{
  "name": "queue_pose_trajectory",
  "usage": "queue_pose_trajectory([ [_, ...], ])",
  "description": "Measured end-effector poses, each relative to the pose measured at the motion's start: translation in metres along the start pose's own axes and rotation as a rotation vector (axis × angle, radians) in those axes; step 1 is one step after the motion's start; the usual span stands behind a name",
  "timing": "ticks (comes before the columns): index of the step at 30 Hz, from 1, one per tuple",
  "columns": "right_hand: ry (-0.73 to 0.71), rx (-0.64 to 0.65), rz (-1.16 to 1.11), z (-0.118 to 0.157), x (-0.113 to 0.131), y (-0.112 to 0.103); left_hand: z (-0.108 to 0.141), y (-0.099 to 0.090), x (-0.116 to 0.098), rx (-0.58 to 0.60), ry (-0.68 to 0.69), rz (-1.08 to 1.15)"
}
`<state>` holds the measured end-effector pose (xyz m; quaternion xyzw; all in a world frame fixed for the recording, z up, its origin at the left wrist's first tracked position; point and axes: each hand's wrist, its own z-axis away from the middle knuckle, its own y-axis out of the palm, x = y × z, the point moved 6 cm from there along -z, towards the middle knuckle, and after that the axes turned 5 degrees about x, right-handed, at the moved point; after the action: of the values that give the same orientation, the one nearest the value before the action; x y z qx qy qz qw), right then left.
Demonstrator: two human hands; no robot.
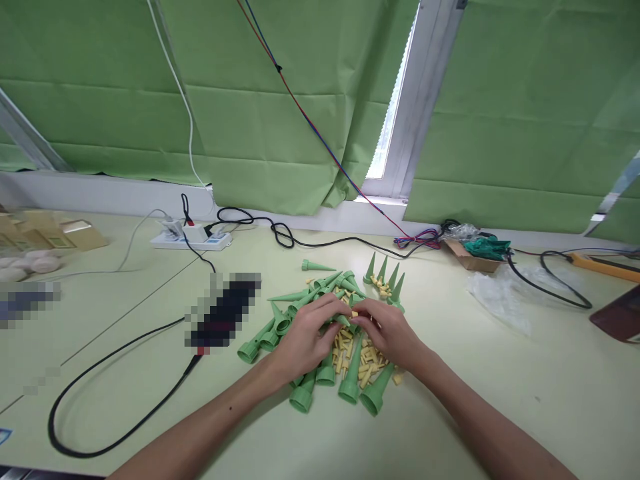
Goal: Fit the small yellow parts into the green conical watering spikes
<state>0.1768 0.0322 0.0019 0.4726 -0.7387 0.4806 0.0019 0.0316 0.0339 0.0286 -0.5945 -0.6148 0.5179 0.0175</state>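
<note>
My left hand is closed around a green cone, whose tip shows by the fingers above the pile. Close against it, my right hand pinches a small yellow piece at the cone. Beneath and around both hands lie several green cones with wide round bases, pointing various ways. Small yellow pieces are heaped among them. Behind my right hand, several green cones stand upright with a few yellow pieces beside them. One cone lies apart at the back of the pile.
A pixelated dark device with a black cable lies left of the pile. Farther back are a white power strip and cables. At right, a cardboard box holds green material, near clear plastic. Boxes stand far left.
</note>
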Motion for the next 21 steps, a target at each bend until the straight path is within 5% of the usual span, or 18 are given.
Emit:
queue_pose_trajectory([
  [21, -0.014, 0.009, -0.008, -0.0006, 0.0028, 0.0004, -0.0001, -0.0012, -0.0002, 0.009, -0.007, 0.009],
])
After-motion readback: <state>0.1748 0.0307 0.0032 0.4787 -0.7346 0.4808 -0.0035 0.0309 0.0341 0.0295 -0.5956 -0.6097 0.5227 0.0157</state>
